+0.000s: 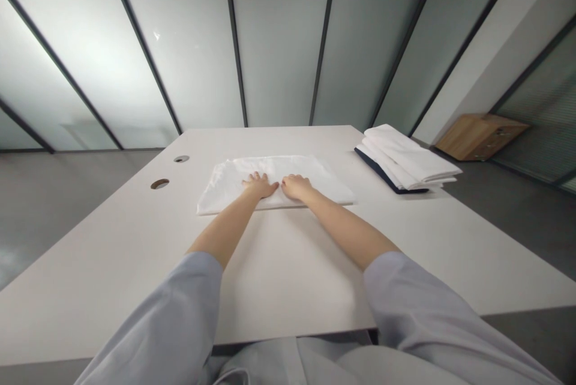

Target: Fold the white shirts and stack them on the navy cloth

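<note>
A folded white cloth (315,178) lies flat in the middle of the table, with wrinkles along its left side and a straight near edge. My left hand (260,185) rests palm down on it, fingers spread apart. Close beside, my right hand (296,186) sits on the same cloth with its fingers curled in against the fabric. The two hands are a short gap apart. What lies under the right fingers is partly hidden.
A stack of folded white cloths (405,157) lies at the table's right, over a dark navy piece (380,172). The white table (288,277) has two round holes at left. Beyond stand frosted glass panels (279,37) and a wooden cabinet (477,136).
</note>
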Demonstrator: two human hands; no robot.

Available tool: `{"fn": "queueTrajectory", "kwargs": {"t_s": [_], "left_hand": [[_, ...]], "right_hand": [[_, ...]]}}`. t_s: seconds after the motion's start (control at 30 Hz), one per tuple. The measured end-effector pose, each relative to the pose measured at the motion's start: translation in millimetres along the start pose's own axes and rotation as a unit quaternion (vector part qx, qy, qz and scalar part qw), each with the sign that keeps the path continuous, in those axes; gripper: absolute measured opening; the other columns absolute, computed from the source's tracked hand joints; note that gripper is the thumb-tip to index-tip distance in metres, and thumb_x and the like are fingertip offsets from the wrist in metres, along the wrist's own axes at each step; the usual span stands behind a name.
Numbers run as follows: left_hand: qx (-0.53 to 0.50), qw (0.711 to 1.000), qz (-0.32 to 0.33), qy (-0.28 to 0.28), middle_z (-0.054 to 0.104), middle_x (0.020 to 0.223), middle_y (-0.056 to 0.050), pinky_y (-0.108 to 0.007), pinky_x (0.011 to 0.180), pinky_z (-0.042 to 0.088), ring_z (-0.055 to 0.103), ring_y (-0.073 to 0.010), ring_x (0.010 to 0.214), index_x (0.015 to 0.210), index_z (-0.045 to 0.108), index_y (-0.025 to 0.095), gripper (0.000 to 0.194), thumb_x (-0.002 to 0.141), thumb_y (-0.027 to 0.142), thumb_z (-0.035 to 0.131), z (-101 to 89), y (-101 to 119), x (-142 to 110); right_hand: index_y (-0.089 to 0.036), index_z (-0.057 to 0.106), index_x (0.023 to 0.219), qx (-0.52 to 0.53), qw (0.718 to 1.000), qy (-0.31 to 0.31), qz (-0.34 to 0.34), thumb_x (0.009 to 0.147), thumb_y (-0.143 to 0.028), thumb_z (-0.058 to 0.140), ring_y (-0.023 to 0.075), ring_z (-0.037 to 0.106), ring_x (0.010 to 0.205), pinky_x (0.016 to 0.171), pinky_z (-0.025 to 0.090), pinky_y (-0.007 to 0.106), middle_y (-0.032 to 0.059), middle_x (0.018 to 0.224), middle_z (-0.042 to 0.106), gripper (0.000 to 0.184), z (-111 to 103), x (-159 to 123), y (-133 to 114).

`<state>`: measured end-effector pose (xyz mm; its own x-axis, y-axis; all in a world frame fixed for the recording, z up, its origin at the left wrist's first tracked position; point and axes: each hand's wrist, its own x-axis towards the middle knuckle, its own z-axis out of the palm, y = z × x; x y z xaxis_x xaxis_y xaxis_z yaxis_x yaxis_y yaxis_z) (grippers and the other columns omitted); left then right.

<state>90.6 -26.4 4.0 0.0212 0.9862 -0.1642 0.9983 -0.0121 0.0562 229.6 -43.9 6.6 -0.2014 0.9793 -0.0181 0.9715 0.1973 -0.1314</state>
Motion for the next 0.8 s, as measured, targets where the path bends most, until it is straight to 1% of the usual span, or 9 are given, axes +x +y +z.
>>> {"fn": "queueTrajectory", "kwargs": {"t_s": [0.07, 0.13, 0.23, 0.3, 0.37, 0.43, 0.5, 0.63, 0.8], "left_hand": [[0.007, 0.999, 0.018, 0.034, 0.032, 0.153, -0.018, -0.054, 0.105, 0.031, 0.030, -0.0356, 0.139, 0.142, 0.041, 0.018, 0.068, 0.090, 0.060, 0.030, -1.8, 1.6, 2.3], [0.015, 0.996, 0.046, 0.071, 0.048, 0.142, -0.017, -0.049, 0.102, 0.035, 0.040, -0.0324, 0.132, 0.133, 0.051, 0.018, 0.055, 0.092, 0.049, 0.032, -0.5, 7.0, -1.7], [-0.003, 0.997, 0.052, 0.059, 0.056, 0.133, -0.018, -0.048, 0.100, 0.038, 0.048, -0.0311, 0.126, 0.128, 0.056, 0.017, 0.048, 0.093, 0.040, 0.032, 4.8, 18.6, -10.4], [-0.023, 0.999, 0.030, 0.034, 0.051, 0.139, -0.019, -0.051, 0.101, 0.036, 0.045, -0.0331, 0.129, 0.131, 0.053, 0.016, 0.052, 0.093, 0.040, 0.029, 9.1, 24.5, -13.8], [-0.033, 0.999, 0.014, 0.026, 0.040, 0.149, -0.018, -0.054, 0.105, 0.032, 0.035, -0.0345, 0.137, 0.138, 0.048, 0.016, 0.055, 0.093, 0.038, 0.026, 13.6, 26.5, -15.2], [-0.032, 0.998, 0.023, 0.039, 0.030, 0.155, -0.016, -0.055, 0.109, 0.026, 0.026, -0.0342, 0.142, 0.144, 0.041, 0.016, 0.058, 0.094, 0.038, 0.023, 18.1, 24.6, -16.4], [-0.030, 0.997, 0.042, 0.054, 0.025, 0.157, -0.015, -0.054, 0.111, 0.022, 0.022, -0.0337, 0.144, 0.148, 0.035, 0.016, 0.061, 0.094, 0.041, 0.020, 22.2, 20.3, -18.5], [-0.023, 0.996, 0.054, 0.063, 0.022, 0.158, -0.014, -0.054, 0.114, 0.016, 0.018, -0.0346, 0.145, 0.151, 0.029, 0.017, 0.069, 0.093, 0.053, 0.016, 26.6, 9.0, -24.3], [-0.015, 0.997, 0.024, 0.065, 0.020, 0.159, -0.014, -0.055, 0.114, 0.017, 0.016, -0.0340, 0.146, 0.151, 0.029, 0.019, 0.074, 0.091, 0.061, 0.016, 24.9, -21.7, -25.3]], "right_hand": [[-0.020, 0.060, 0.122, 0.012, 1.000, -0.011, 0.016, 0.094, -0.028, 0.033, 0.0306, 0.049, 0.120, 0.094, 0.040, 0.049, 0.0143, 0.135, 0.053, 0.039, 8.5, -0.9, 0.4], [-0.022, 0.056, 0.127, 0.025, 0.999, 0.003, 0.025, 0.095, -0.028, 0.031, 0.0302, 0.045, 0.125, 0.098, 0.037, 0.054, 0.0131, 0.140, 0.049, 0.041, 16.0, 2.3, 3.9], [-0.023, 0.054, 0.128, 0.033, 0.999, 0.014, 0.029, 0.096, -0.028, 0.030, 0.0304, 0.039, 0.130, 0.101, 0.032, 0.059, 0.0116, 0.142, 0.046, 0.040, 20.8, 12.8, 7.2], [-0.022, 0.055, 0.126, 0.038, 0.998, 0.000, 0.047, 0.095, -0.027, 0.032, 0.0318, 0.039, 0.131, 0.102, 0.030, 0.060, 0.0118, 0.141, 0.047, 0.039, 20.3, 20.2, 6.0], [-0.020, 0.056, 0.125, 0.041, 0.997, -0.010, 0.069, 0.093, -0.026, 0.036, 0.0328, 0.041, 0.128, 0.102, 0.032, 0.058, 0.0136, 0.138, 0.050, 0.038, 19.9, 24.2, 3.4], [-0.018, 0.057, 0.124, 0.031, 0.997, 0.010, 0.064, 0.093, -0.027, 0.038, 0.0325, 0.043, 0.127, 0.101, 0.034, 0.054, 0.0156, 0.136, 0.052, 0.038, 22.3, 22.9, 2.5], [-0.017, 0.056, 0.126, 0.010, 0.998, 0.048, 0.036, 0.095, -0.030, 0.035, 0.0321, 0.041, 0.129, 0.102, 0.034, 0.051, 0.0162, 0.139, 0.050, 0.040, 27.5, 16.8, 4.9], [-0.021, 0.047, 0.137, -0.019, 0.998, 0.064, 0.015, 0.098, -0.044, 0.028, 0.0319, 0.032, 0.137, 0.107, 0.027, 0.050, 0.0138, 0.151, 0.037, 0.050, 38.4, 2.0, 18.0], [-0.023, 0.044, 0.141, -0.023, 0.998, 0.053, 0.024, 0.096, -0.059, 0.022, 0.0314, 0.031, 0.138, 0.109, 0.021, 0.049, 0.0131, 0.153, 0.035, 0.062, 39.4, -5.9, 41.2]]}}
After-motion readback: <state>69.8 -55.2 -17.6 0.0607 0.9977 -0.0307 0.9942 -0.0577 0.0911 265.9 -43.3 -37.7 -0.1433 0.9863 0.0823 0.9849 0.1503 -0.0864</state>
